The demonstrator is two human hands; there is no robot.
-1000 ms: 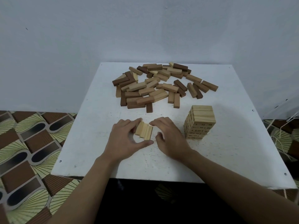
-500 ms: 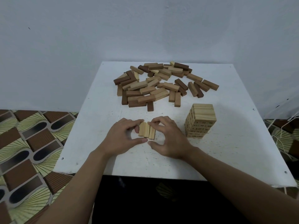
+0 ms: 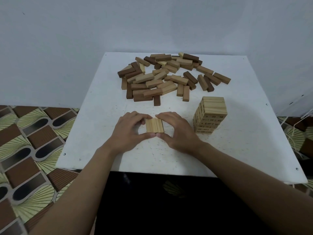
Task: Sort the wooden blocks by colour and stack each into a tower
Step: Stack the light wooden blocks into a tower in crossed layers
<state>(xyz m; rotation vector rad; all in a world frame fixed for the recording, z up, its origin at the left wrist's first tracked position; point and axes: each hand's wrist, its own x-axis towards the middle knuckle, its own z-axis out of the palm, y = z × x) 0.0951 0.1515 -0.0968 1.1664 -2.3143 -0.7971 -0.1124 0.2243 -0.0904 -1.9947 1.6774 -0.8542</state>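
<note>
Three light pine blocks (image 3: 154, 125) lie side by side as one flat row on the white table (image 3: 245, 150), near its front middle. My left hand (image 3: 130, 132) grips the row from the left, fingers on its far end and thumb on its near end. My right hand (image 3: 177, 131) grips it the same way from the right; the two thumbs touch in front. A tower of light blocks (image 3: 210, 115) stands just right of my right hand. A loose pile of mixed light, mid-brown and dark-brown blocks (image 3: 169, 77) lies at the back of the table.
The table is small, with a grey wall right behind it. A patterned brown and green floor (image 3: 33, 141) lies to the left. White cords (image 3: 294, 133) hang off the table's right side. Bare tabletop stretches left of my hands and in front of the tower.
The three light blocks were skewed and fanned; both hands have squeezed them into a straight, even row. My hands closed in until the thumbs met.
</note>
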